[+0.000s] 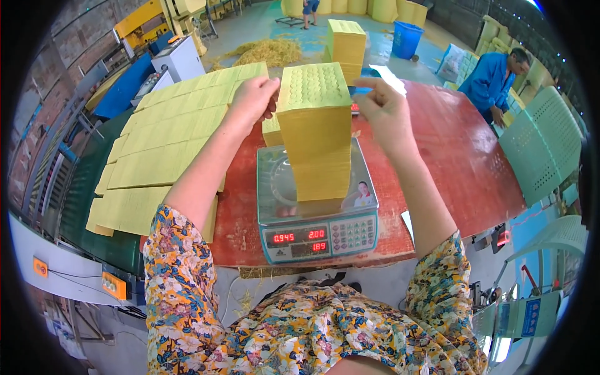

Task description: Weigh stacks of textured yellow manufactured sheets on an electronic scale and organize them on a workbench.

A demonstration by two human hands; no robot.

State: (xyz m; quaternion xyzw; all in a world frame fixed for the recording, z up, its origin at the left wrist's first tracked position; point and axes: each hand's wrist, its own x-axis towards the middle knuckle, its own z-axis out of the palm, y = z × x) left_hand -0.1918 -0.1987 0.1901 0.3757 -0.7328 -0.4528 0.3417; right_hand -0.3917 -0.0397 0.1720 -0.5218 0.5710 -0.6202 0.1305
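Observation:
A tall stack of yellow embossed paper sheets [315, 144] stands upright on the pan of a digital scale [262, 187] with lit red digits. My left hand [255, 100] is at the stack's upper left edge, its fingers curled in. Whether they hold anything is hidden. On the other side, my right hand [384, 112] hovers by the upper right edge, thumb and fingers apart with nothing between them. Another small yellow stack [272, 131] shows partly behind the tall one.
Rows of yellow paper stacks [169, 150] lie on the green surface to my left. Beyond the scale, another tall stack [345, 47] stands on the red table [456, 156]. A person in blue [490, 84] works at the far right. Farther off are a blue bin [407, 40] and a straw-coloured heap [265, 52].

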